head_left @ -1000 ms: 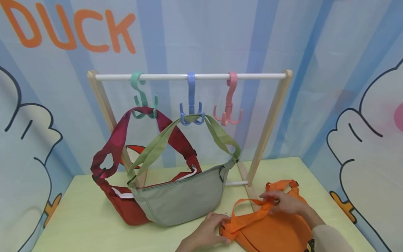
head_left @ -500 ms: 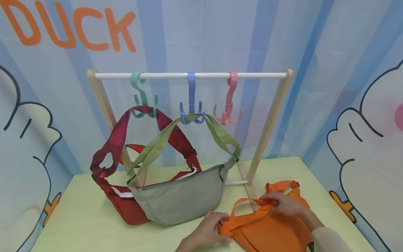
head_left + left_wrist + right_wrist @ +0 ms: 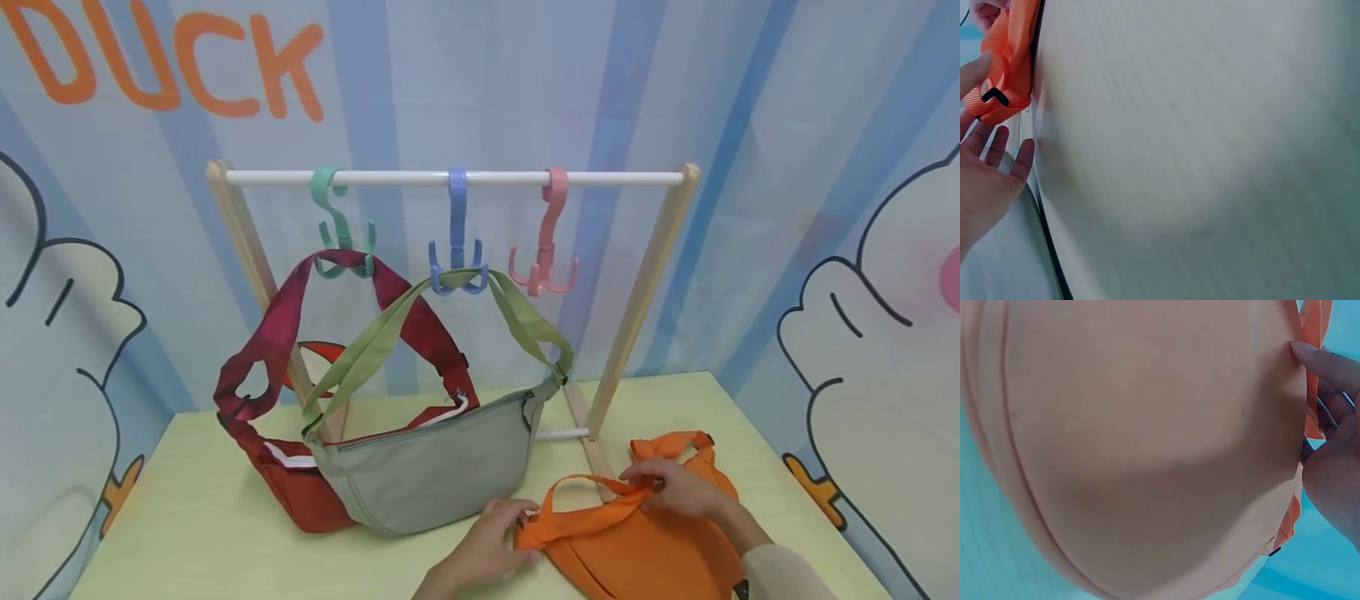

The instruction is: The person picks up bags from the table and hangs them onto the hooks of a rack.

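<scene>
An orange sling bag lies at the front right of the table. My left hand pinches its left end; in the left wrist view the thumb is over the orange webbing beside a black buckle, with other fingers below. Farther right, my right hand grips the orange strap by the bag's upper edge. The bag's broad panel fills most of the right wrist view, where the right hand has thumb and fingers about that edge. Some right fingertips are hidden.
A wooden rack with a white bar stands behind. A red bag hangs from the green hook, a grey-green bag from the blue hook. The pink hook bears nothing. Striped fabric backs the table.
My left hand has shifted slightly left, drawing the orange bag's left end with it. The right hand stays almost in place. Both hanging bags look unmoved.
</scene>
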The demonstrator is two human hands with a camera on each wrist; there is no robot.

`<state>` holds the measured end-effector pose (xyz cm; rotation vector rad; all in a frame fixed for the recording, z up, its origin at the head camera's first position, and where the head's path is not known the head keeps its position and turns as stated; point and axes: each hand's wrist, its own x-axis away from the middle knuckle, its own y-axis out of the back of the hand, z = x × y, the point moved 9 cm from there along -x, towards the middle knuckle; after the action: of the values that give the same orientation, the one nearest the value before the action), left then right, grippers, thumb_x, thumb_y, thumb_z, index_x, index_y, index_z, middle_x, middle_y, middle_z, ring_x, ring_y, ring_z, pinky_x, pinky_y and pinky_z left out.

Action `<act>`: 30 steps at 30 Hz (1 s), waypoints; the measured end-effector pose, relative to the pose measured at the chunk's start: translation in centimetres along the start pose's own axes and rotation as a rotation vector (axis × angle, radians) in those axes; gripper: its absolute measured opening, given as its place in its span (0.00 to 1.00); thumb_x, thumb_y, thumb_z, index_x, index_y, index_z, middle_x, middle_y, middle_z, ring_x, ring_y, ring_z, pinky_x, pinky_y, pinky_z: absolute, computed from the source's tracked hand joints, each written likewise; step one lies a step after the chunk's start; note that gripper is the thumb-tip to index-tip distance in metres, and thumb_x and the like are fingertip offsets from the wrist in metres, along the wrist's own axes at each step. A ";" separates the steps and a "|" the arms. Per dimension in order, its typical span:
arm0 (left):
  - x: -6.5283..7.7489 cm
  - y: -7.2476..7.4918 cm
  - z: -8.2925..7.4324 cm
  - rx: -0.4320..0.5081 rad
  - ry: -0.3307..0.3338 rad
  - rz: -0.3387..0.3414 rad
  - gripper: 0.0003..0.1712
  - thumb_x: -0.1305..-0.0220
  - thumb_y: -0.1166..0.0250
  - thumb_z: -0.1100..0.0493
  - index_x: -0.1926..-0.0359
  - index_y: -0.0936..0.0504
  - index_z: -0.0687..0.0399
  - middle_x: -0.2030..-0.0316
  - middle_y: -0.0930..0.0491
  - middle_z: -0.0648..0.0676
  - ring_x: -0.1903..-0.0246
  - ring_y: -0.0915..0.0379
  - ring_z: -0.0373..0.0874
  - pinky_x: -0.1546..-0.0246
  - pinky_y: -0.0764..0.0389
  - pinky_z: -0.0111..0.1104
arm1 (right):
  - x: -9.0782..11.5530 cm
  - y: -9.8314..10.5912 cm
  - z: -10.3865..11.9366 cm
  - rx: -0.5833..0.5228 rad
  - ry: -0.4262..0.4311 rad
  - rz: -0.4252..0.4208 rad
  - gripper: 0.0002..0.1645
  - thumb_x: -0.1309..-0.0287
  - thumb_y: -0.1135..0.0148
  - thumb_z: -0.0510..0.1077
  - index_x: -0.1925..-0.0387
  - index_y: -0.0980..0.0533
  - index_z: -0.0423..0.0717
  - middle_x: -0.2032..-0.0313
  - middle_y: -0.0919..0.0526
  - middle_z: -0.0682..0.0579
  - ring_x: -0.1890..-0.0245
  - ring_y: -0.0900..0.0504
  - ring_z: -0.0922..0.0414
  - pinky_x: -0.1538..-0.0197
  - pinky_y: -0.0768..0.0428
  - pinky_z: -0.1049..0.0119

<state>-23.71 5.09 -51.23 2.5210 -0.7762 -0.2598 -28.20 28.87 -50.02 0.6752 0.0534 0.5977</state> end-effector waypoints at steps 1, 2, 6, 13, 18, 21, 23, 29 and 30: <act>0.0 0.0 0.0 0.002 0.001 -0.003 0.28 0.51 0.29 0.57 0.47 0.27 0.52 0.64 0.31 0.40 0.56 0.40 0.38 0.54 0.34 0.34 | 0.0 0.0 0.0 0.005 0.003 -0.003 0.25 0.51 0.36 0.35 0.49 0.28 0.35 0.56 0.25 0.45 0.56 0.26 0.53 0.57 0.27 0.65; 0.0 0.1 0.1 -0.001 0.001 -0.006 0.28 0.51 0.30 0.57 0.47 0.27 0.52 0.64 0.31 0.40 0.57 0.40 0.38 0.54 0.34 0.34 | 0.1 0.0 0.0 0.008 0.006 -0.006 0.24 0.51 0.36 0.35 0.49 0.27 0.35 0.56 0.24 0.45 0.57 0.26 0.53 0.57 0.27 0.65; 0.0 0.3 0.0 -0.007 -0.014 -0.021 0.26 0.50 0.30 0.58 0.48 0.26 0.51 0.64 0.30 0.39 0.58 0.40 0.38 0.55 0.34 0.34 | 0.3 0.1 0.4 0.019 0.025 -0.022 0.23 0.50 0.37 0.34 0.50 0.27 0.34 0.57 0.24 0.44 0.57 0.26 0.53 0.57 0.26 0.64; -0.1 0.6 0.0 -0.012 -0.017 -0.039 0.24 0.48 0.32 0.59 0.48 0.26 0.51 0.61 0.28 0.41 0.57 0.38 0.39 0.55 0.33 0.35 | 0.6 0.4 1.0 0.025 0.026 -0.027 0.21 0.49 0.38 0.34 0.51 0.27 0.33 0.57 0.24 0.44 0.58 0.26 0.51 0.57 0.26 0.63; -0.1 0.6 0.0 -0.022 -0.024 -0.043 0.24 0.48 0.32 0.59 0.48 0.25 0.52 0.60 0.27 0.41 0.57 0.38 0.39 0.55 0.32 0.35 | 0.6 0.6 1.4 -0.011 0.038 -0.014 0.21 0.46 0.39 0.36 0.50 0.27 0.31 0.56 0.24 0.41 0.56 0.25 0.50 0.57 0.26 0.66; -0.2 0.6 -0.1 -0.032 -0.043 -0.040 0.25 0.49 0.31 0.58 0.48 0.25 0.53 0.60 0.27 0.41 0.58 0.39 0.38 0.56 0.33 0.33 | 0.6 0.6 1.8 -0.022 0.055 -0.011 0.21 0.46 0.39 0.37 0.51 0.27 0.31 0.56 0.24 0.39 0.57 0.25 0.48 0.58 0.25 0.66; -0.3 0.5 -0.3 -0.032 -0.053 -0.034 0.26 0.50 0.31 0.56 0.48 0.25 0.54 0.61 0.27 0.41 0.58 0.40 0.38 0.56 0.34 0.33 | 0.6 0.6 2.1 -0.030 0.063 -0.006 0.20 0.45 0.39 0.38 0.52 0.27 0.30 0.56 0.24 0.38 0.56 0.25 0.47 0.58 0.25 0.67; -0.9 -0.3 -0.8 -0.059 -0.069 -0.032 0.30 0.50 0.30 0.50 0.47 0.27 0.57 0.63 0.27 0.42 0.59 0.40 0.38 0.56 0.36 0.32 | 0.7 0.6 2.2 -0.069 0.058 0.002 0.21 0.45 0.40 0.37 0.51 0.28 0.29 0.57 0.24 0.38 0.58 0.25 0.50 0.61 0.25 0.67; -1.0 -0.4 -0.8 -0.063 -0.068 -0.036 0.31 0.51 0.30 0.49 0.47 0.27 0.57 0.63 0.27 0.42 0.59 0.40 0.38 0.57 0.36 0.32 | 0.7 0.6 2.1 -0.072 0.057 0.001 0.21 0.45 0.40 0.37 0.51 0.28 0.29 0.57 0.24 0.38 0.58 0.25 0.51 0.61 0.25 0.67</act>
<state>-24.10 6.31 -50.67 2.4794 -0.7380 -0.3785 -27.39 28.40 -47.88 0.5885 0.0841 0.6175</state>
